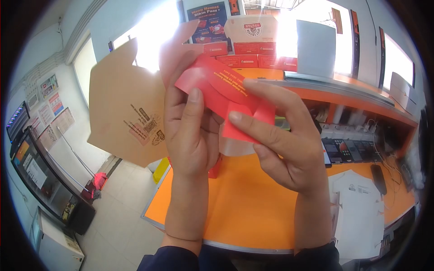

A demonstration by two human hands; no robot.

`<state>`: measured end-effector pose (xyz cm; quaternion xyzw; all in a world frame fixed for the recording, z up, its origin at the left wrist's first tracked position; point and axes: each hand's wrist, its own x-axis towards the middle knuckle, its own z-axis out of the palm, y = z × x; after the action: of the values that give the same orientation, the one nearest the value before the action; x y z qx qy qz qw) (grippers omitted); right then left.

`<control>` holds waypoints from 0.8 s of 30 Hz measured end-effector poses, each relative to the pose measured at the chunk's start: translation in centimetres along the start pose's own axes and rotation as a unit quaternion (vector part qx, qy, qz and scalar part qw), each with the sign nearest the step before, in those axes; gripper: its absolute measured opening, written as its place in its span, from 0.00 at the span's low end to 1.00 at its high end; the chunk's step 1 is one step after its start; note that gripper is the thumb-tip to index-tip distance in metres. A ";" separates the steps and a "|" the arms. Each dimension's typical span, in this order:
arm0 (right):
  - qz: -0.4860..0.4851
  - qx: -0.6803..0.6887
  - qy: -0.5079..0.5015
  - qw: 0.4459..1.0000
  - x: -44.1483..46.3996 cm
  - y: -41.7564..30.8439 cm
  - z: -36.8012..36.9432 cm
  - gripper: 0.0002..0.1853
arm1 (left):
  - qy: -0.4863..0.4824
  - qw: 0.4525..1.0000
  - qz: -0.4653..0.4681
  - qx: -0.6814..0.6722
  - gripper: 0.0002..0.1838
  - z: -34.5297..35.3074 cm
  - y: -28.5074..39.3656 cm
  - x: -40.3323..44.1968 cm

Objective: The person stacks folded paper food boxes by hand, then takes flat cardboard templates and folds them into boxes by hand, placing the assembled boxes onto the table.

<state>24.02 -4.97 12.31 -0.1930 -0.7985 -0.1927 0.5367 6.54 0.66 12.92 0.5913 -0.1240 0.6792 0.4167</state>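
Observation:
Both hands are raised over the orange counter, holding a brown cardboard box (124, 108) with red sides, partly folded and tilted. My left hand (187, 126) is wrapped round the red part from the left, its thumb on the red flap (203, 79). My right hand (282, 135) pinches a red corner flap (239, 131) between thumb and fingers, with the index finger along the red edge that bears yellow print. The brown panel with dark print spreads out to the left of my left hand.
An orange counter (253, 194) lies below the hands. Red boxes (255, 61) are stacked at the back beside a dark menu poster (210, 27). At the right are several phones (352, 151) with cables and a flat white cardboard sheet (357, 217). A glass-door cabinet (45, 176) stands left.

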 end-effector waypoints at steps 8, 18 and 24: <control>0.027 -0.086 -0.007 0.996 0.0 0.4 0.2 0.21 | 0.022 0.999 -0.038 -0.026 0.25 1.4 -0.6 -0.4; -0.016 -0.090 0.038 0.995 0.0 0.7 0.5 0.22 | 0.012 0.999 -0.034 -0.005 0.25 2.1 0.1 -0.7; -0.042 -0.161 0.069 0.984 0.4 0.0 0.4 0.22 | -0.004 0.998 -0.041 -0.050 0.30 3.9 -0.1 -2.0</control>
<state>23.52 -4.73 12.50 -0.2298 -0.7254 -0.3538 0.5439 9.22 -2.70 12.10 0.5769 -0.1349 0.6524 0.4726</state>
